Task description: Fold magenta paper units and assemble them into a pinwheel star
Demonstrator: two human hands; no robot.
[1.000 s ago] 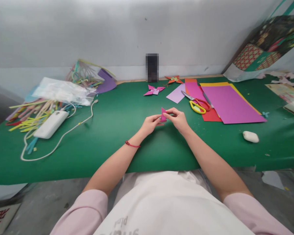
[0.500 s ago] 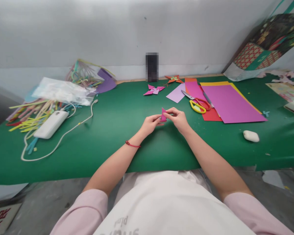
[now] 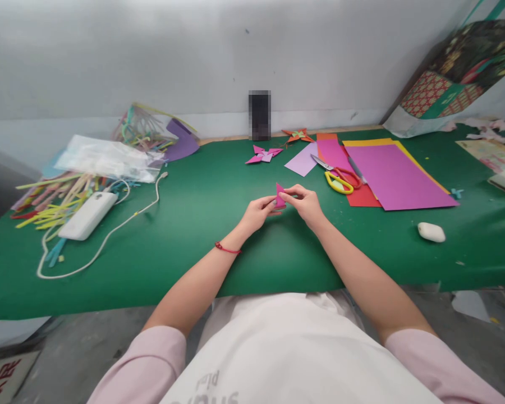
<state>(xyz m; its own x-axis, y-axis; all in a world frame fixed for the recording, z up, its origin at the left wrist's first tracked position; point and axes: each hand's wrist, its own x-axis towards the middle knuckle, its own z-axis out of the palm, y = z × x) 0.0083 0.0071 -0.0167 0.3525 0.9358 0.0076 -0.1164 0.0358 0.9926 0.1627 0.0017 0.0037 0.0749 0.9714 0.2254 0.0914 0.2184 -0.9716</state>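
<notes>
A small folded piece of magenta paper is pinched between both my hands above the green table. My left hand grips its left and lower side, with the fingers partly behind it. From the right, my right hand presses thumb and fingertips on the paper's edge. The paper's upper corner points upward; its lower part is partly hidden by my fingers. Beyond my hands lie a pink and lilac folded paper star and an orange and green one.
Scissors lie right of my hands on coloured sheets, beside a large purple sheet. A white earphone case rests at right. Leftward are a white power bank, its cable and paper strips. A dark upright phone-shaped object leans against the wall.
The magenta paper's tip stands very slightly higher and further left between my fingers. Both hands keep nearly the same place and hold; the view has shifted a little.
</notes>
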